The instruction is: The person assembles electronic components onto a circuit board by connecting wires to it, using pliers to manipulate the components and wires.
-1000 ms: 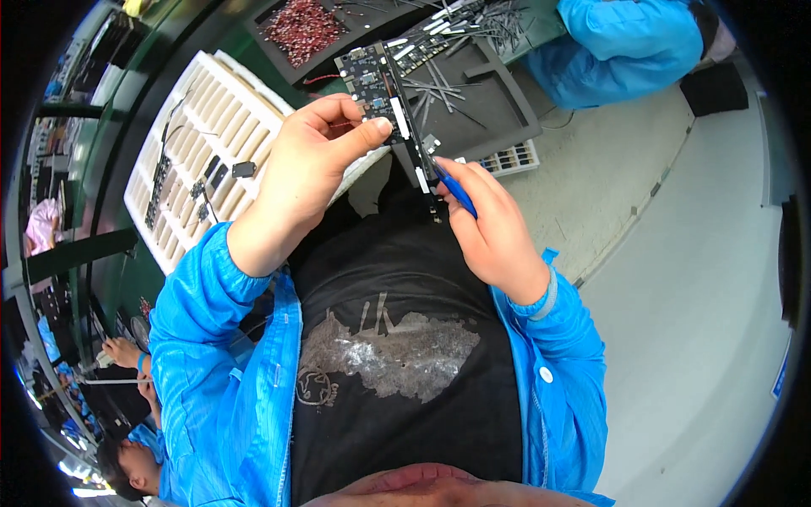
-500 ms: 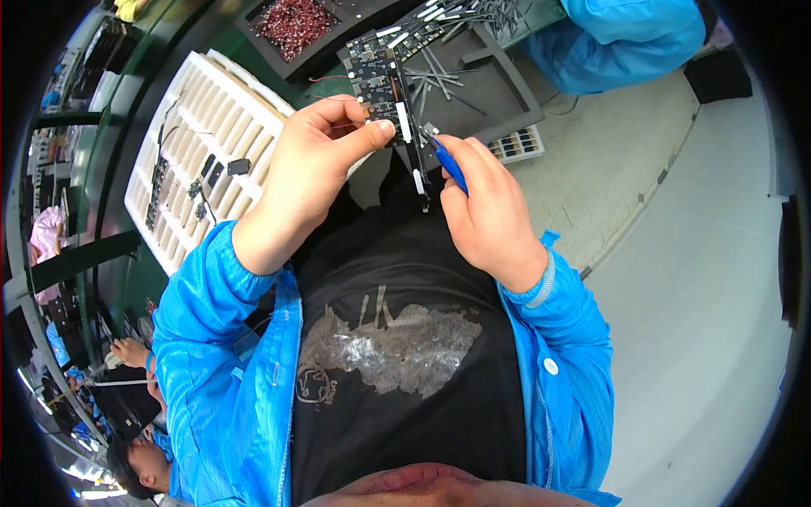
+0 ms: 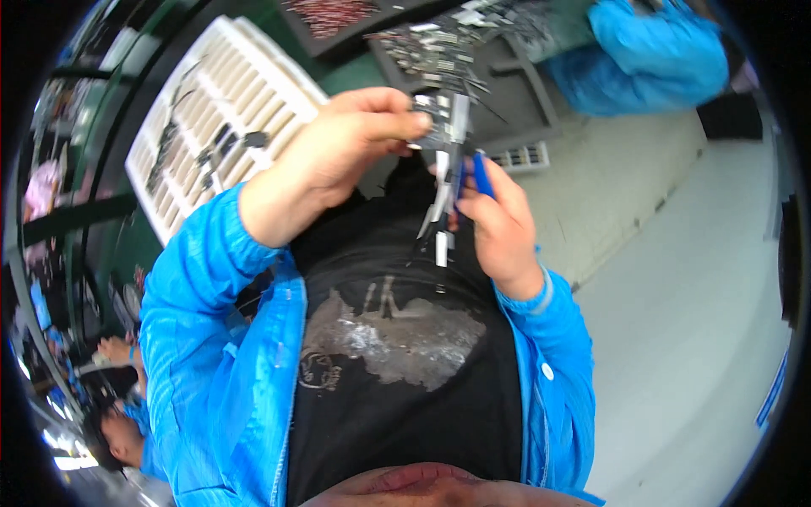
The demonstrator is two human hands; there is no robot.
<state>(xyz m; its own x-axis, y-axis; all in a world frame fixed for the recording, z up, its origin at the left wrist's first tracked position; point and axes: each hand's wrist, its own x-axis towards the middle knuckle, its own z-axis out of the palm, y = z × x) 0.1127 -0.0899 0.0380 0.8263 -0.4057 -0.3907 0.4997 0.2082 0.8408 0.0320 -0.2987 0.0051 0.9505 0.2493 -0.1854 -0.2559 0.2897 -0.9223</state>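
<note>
My left hand is closed, thumb and fingers pinching a black circuit board with small pale parts on it. Beside the board, dark strips with white sections run down in front of my black shirt. My right hand is wrapped round a blue-handled hand tool, close to the right side of those strips. The tool's tip is hidden and blurred, so its exact kind does not show. Whether my right fingers also touch the strips I cannot tell.
A white ribbed tray on the left carries black parts and wires. Ahead, a dark tray holds boards and thin strips, near a bin of small red parts. A person in a blue sleeve is at the far right.
The board and strips have moved right and nearer to me, blurred by motion. My right hand with the blue-handled tool has shifted right and lower. The surroundings have shifted slightly with the view.
</note>
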